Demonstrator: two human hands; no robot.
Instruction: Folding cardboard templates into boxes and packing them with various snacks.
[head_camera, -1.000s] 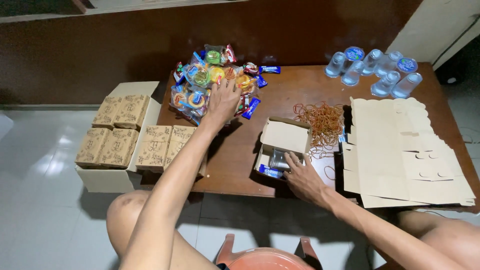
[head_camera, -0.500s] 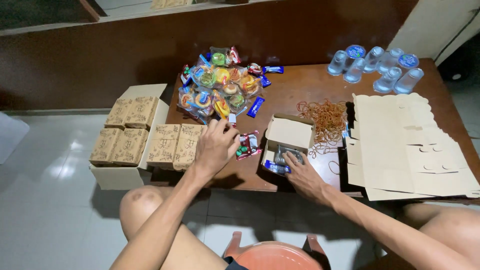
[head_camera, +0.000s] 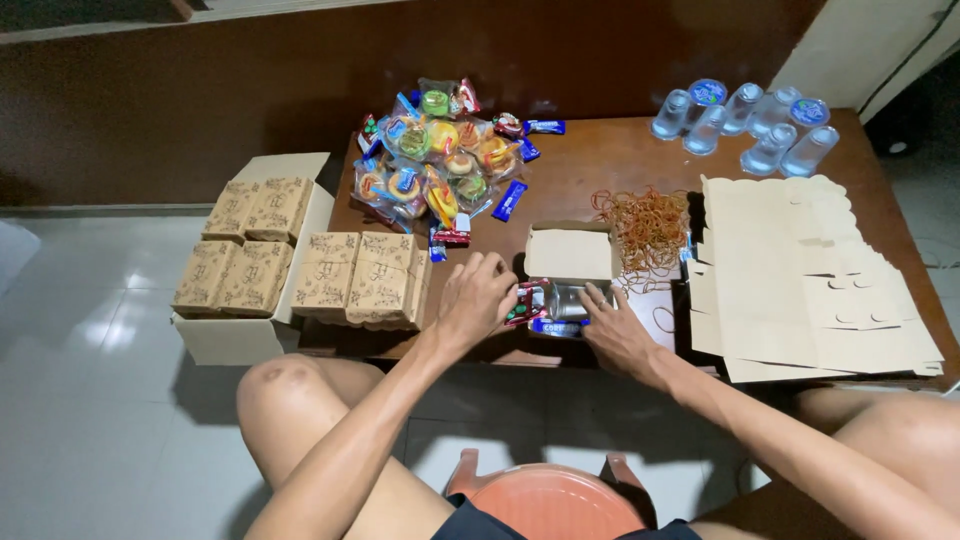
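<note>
Left hand (head_camera: 478, 297) pinches a small red-wrapped snack packet (head_camera: 524, 302) right at the open brown cardboard box (head_camera: 570, 262), while right hand (head_camera: 615, 328), fingers spread, steadies the box's near edge on the bench (head_camera: 600, 165).

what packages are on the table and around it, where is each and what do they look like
Snack pile: table's far left, clear wrappers, many colours.
Open small box: table's front middle, plain tan card, lid up.
Red-wrapped snack: in the left hand, at the open box.
Water cups: far right, clear with blue lids.
Flat box blanks: right, tan stack.
Closed printed boxes: left edge, brown.
</note>
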